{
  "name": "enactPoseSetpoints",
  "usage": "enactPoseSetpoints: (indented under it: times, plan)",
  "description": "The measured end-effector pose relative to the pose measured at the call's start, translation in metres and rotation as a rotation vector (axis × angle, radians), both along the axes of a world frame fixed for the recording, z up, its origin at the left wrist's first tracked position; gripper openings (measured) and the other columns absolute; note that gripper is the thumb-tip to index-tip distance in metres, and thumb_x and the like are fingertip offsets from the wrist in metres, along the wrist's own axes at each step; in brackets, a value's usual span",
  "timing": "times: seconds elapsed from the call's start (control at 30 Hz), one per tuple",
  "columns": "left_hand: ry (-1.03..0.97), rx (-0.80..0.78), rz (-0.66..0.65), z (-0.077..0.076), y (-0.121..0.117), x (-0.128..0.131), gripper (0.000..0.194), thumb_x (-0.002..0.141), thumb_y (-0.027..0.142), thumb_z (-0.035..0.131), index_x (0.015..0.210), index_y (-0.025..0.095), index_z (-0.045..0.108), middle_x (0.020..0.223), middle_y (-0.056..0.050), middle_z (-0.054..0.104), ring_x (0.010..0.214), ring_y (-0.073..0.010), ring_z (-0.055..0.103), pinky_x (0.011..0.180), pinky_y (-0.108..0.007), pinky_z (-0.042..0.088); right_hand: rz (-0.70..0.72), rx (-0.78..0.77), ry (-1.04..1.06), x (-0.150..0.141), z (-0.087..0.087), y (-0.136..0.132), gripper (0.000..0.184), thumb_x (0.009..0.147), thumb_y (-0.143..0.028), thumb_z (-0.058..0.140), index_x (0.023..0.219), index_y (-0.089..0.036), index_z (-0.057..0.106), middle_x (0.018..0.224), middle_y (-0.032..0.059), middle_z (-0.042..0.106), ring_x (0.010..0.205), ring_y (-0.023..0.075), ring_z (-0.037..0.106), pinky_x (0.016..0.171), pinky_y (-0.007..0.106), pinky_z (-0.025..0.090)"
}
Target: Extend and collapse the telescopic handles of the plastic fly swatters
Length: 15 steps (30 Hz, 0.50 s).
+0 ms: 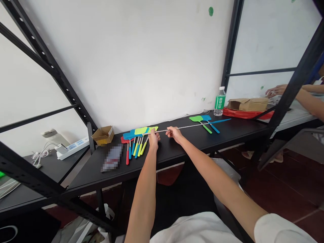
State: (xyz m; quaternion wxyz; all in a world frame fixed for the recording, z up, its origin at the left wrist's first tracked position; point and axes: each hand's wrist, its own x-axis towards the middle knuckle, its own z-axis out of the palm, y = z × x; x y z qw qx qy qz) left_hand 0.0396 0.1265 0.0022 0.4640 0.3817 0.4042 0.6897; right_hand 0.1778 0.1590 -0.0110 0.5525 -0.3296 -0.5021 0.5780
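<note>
A long thin metal rod with a blue end piece [220, 121] runs nearly level over the table; it looks like an extended fly swatter. My left hand [153, 136] is closed on the rod near its left end, which overlaps the swatter heads behind. Close by on the right, my right hand [174, 132] pinches the same rod. Several fly swatters lie in a row at the left, including a red one [127, 157] and yellow-green ones [144, 147]. A green swatter [196, 118] and a blue swatter [214, 128] lie under the rod at the right.
On the black table [182, 146] stand a small open cardboard box [103, 135] and a water bottle [220, 102]. A blurred packet [113, 158] lies at left. Black metal posts [231, 44] frame both sides. Another person's hands [277, 90] are at right, near a carton [249, 104].
</note>
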Motion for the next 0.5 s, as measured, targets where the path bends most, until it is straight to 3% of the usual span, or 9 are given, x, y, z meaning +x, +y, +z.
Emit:
enactPoseSetpoints:
  times: [0.2,0.3,0.4,0.5]
  plan:
    - [0.066,-0.006,-0.033,0.002,-0.016,0.0,0.047,0.091,0.047,0.051,0.056,0.023,0.03,0.043,0.007,0.027,0.036,-0.0063,0.021,0.038,-0.023,0.019,0.018,0.019,-0.026,0.002,0.002,-0.006,0.032,0.074,-0.04,0.063,0.051,-0.018,0.064,0.047,0.0055,0.061,0.044,0.0119,0.05,0.05,0.026,0.04]
    - [0.117,0.001,-0.079,0.001,-0.041,-0.005,0.051,0.09,0.048,0.053,0.052,0.023,0.032,0.043,0.006,0.028,0.037,-0.0066,0.023,0.04,-0.024,0.022,0.06,0.025,-0.058,0.008,0.006,-0.025,0.035,0.075,-0.043,0.067,0.052,-0.016,0.067,0.047,0.0059,0.061,0.044,0.012,0.051,0.05,0.026,0.039]
    - [0.159,-0.015,-0.189,-0.002,-0.074,-0.019,0.054,0.092,0.049,0.047,0.047,0.023,0.033,0.041,0.005,0.025,0.036,-0.0073,0.023,0.041,-0.025,0.024,0.192,0.016,-0.14,0.02,0.008,-0.051,0.046,0.081,-0.053,0.066,0.055,-0.016,0.069,0.048,0.0065,0.061,0.043,0.0123,0.051,0.049,0.027,0.039]
    - [0.151,0.013,-0.207,-0.007,-0.103,-0.039,0.053,0.091,0.044,0.049,0.046,0.022,0.035,0.042,0.006,0.025,0.037,-0.0073,0.022,0.042,-0.025,0.026,0.204,-0.016,-0.087,0.037,0.006,-0.073,0.049,0.083,-0.056,0.065,0.054,-0.017,0.067,0.049,0.0059,0.06,0.043,0.0125,0.05,0.047,0.027,0.037]
